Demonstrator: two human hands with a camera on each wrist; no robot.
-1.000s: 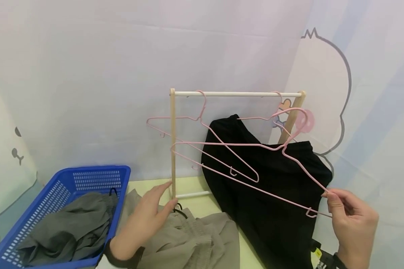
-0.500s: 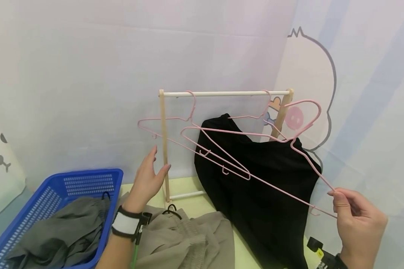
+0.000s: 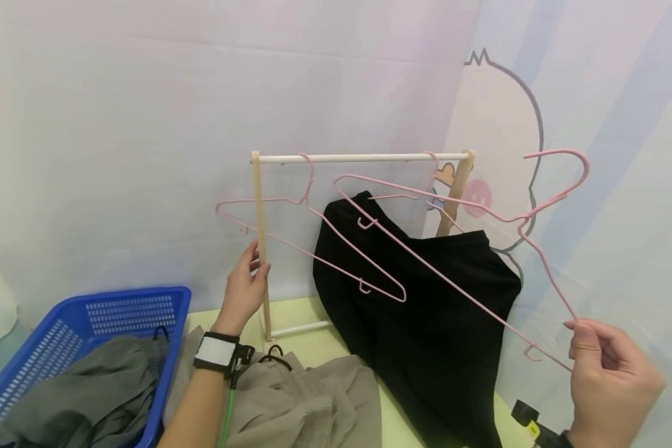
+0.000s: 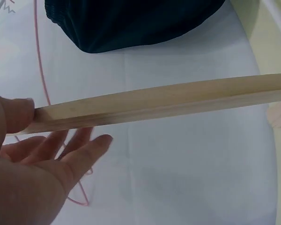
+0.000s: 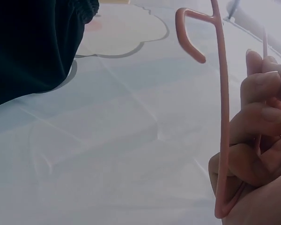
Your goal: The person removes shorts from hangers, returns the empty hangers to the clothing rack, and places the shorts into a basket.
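Observation:
My right hand [image 3: 616, 367] pinches one end of a pink clothes hanger [image 3: 448, 274], lifted in front of the rack with its hook pointing up to the right. In the right wrist view, the hanger's corner [image 5: 223, 140] lies against curled fingers. My left hand [image 3: 245, 289] holds the left wooden post [image 3: 260, 218] of a small clothes rack, thumb on one side and fingers on the other; the left wrist view shows this post [image 4: 168, 101] up close. Black trousers [image 3: 409, 305] hang from a hanger at the rack's right. Another pink hanger [image 3: 344, 239] hangs bare on the white rail [image 3: 364, 158].
A blue basket [image 3: 183, 323] with a dark grey garment [image 3: 89, 386] stands at the left. Grey-green trousers [image 3: 325, 398] with a black drawstring lie on the pale yellow table [image 3: 299, 308] in front of the rack. A printed curtain [image 3: 117, 155] closes off the back.
My left hand has left the post's foot and moved up to take hold higher. My right hand has moved right with the hanger, whose hook now tilts further right. The whole view has shifted rightward.

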